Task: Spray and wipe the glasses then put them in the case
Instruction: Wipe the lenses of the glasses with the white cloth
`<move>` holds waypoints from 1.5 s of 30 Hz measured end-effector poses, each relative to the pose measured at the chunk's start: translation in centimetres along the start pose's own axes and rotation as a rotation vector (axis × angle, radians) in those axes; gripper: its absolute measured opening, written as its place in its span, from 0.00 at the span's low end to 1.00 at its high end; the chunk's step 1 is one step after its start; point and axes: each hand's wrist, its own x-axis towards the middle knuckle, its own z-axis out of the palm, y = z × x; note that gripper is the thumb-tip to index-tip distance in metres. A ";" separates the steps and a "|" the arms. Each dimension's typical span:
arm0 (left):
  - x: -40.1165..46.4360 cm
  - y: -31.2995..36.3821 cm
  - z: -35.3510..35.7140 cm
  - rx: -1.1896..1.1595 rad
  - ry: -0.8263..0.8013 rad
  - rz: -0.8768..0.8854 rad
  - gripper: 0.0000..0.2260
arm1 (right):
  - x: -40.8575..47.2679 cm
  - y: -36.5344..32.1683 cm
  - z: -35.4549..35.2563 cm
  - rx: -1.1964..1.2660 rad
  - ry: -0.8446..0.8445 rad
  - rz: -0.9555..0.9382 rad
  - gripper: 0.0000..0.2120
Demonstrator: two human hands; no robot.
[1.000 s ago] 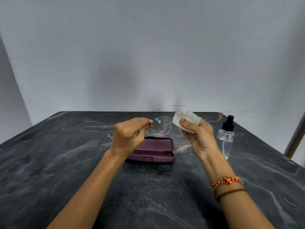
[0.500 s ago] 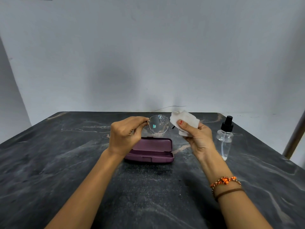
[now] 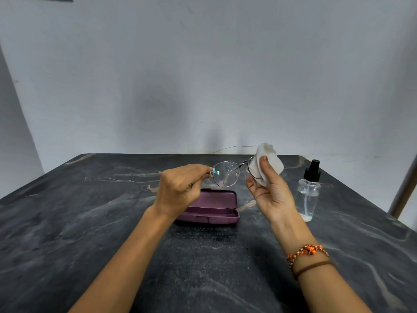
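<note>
Fingers of the left hand [image 3: 180,190] pinch the glasses [image 3: 225,175] at one end; right hand [image 3: 268,188] fingers press a cloth [image 3: 268,161] around the other lens. Glasses are held above the case [image 3: 214,206]. Droplets on the exposed lens suggest spraying is done; wiping appears underway, casing remains. Frame is thin metal, lenses clear. Bottle [image 3: 309,190] stands on the table [image 3: 67,222].

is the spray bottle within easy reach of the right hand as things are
Probably yes: the spray bottle stands just right of the right hand with nothing between, but that hand holds the cloth against the glasses.
</note>
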 end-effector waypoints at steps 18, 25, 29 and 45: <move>0.4 0.4 -0.2 -0.042 0.134 -0.226 0.04 | -0.1 -0.8 -0.1 0.017 -0.092 0.083 0.04; 0.2 -0.3 -0.5 -0.078 0.227 -0.385 0.09 | -0.2 -0.4 0.3 0.015 -0.130 0.118 0.05; 0.3 -0.5 -0.8 -0.065 0.264 -0.409 0.09 | -0.1 -0.4 0.1 -0.016 -0.125 0.141 0.05; 0.8 0.1 -1.0 0.027 0.294 -0.240 0.04 | -1.6 1.7 2.0 0.020 -0.254 0.210 0.09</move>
